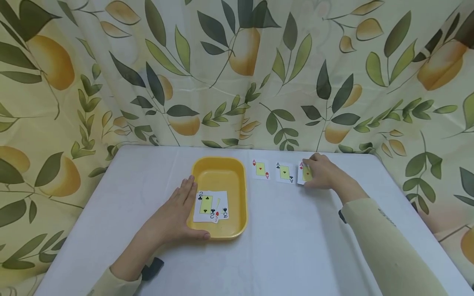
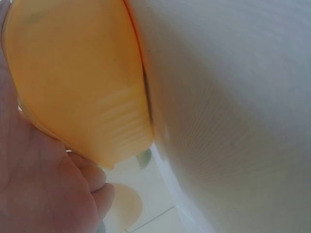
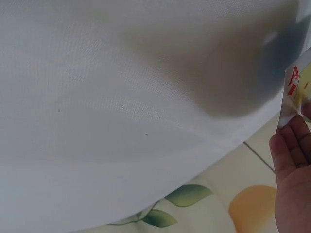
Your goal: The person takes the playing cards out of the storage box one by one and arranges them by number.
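the right hand (image 1: 325, 173) pinches a red ace (image 1: 305, 174) right of the frame's middle, probably best laid square beside the black ace (image 1: 284, 172), while the outstretched left hand (image 1: 174, 213) rests against the yellow tray (image 1: 237, 205).

On the table (image 1: 281, 246), a tray (image 1: 219, 176) holds cards (image 1: 205, 204) in its six-o'clock half, with the left hand (image 1: 177, 214) at its eight, an ace of hearts (image 1: 261, 169) at its two, then, towards three, an ace of clubs (image 1: 284, 172) and a third ace (image 1: 304, 175) in the right hand (image 1: 323, 171).
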Demonstrator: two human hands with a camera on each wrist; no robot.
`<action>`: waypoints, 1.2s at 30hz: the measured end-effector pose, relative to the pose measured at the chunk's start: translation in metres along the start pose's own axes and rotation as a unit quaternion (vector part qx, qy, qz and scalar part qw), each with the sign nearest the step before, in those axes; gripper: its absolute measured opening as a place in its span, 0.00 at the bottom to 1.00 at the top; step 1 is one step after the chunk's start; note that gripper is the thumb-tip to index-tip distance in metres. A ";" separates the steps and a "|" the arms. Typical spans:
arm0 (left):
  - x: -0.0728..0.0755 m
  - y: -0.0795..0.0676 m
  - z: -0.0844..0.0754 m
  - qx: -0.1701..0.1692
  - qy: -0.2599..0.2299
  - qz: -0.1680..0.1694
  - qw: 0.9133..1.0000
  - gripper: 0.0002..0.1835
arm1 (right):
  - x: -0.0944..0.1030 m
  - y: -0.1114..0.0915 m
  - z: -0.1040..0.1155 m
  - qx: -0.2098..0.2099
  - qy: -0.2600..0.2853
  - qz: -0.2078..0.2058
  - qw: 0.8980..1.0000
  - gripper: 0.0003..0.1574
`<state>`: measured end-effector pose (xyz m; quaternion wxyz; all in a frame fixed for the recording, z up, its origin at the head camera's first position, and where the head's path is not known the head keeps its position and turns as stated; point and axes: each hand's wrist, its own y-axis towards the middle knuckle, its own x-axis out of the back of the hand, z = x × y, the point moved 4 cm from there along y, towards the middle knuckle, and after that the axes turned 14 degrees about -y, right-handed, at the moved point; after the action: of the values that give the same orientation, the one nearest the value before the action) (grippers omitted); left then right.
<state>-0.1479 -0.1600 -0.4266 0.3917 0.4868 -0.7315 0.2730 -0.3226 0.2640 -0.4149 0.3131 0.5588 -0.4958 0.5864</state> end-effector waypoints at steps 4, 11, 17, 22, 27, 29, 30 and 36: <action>0.000 0.000 0.000 -0.001 0.000 -0.001 1.000 0.78 | -0.004 0.002 -0.003 -0.005 0.000 0.009 1.000 0.56; 0.000 0.000 0.000 0.009 -0.009 0.000 1.000 0.78 | -0.011 0.007 -0.006 0.002 0.007 0.017 1.000 0.55; -0.001 0.001 0.000 0.010 -0.006 -0.003 1.000 0.78 | -0.018 0.011 -0.009 -0.001 0.011 0.031 0.999 0.54; -0.001 0.000 0.000 0.011 -0.005 -0.003 1.000 0.78 | -0.016 0.009 -0.008 -0.003 0.011 0.031 0.999 0.52; 0.000 0.001 -0.002 0.008 -0.004 -0.004 1.000 0.78 | 0.002 -0.002 0.019 0.021 0.022 -0.008 0.999 0.50; 0.000 0.001 -0.002 0.010 -0.004 -0.002 1.000 0.78 | 0.013 -0.007 0.041 0.044 0.036 -0.025 0.998 0.51; 0.001 0.000 -0.002 0.010 -0.004 -0.001 1.000 0.78 | 0.019 -0.010 0.053 0.057 0.042 -0.033 0.997 0.52; 0.000 0.000 -0.001 0.003 -0.005 0.000 1.000 0.79 | 0.048 -0.028 0.116 0.141 0.066 -0.087 0.984 0.53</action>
<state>-0.1479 -0.1592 -0.4257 0.3866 0.4893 -0.7326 0.2729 -0.2657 0.1554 -0.3756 0.3125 0.5986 -0.3360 0.6565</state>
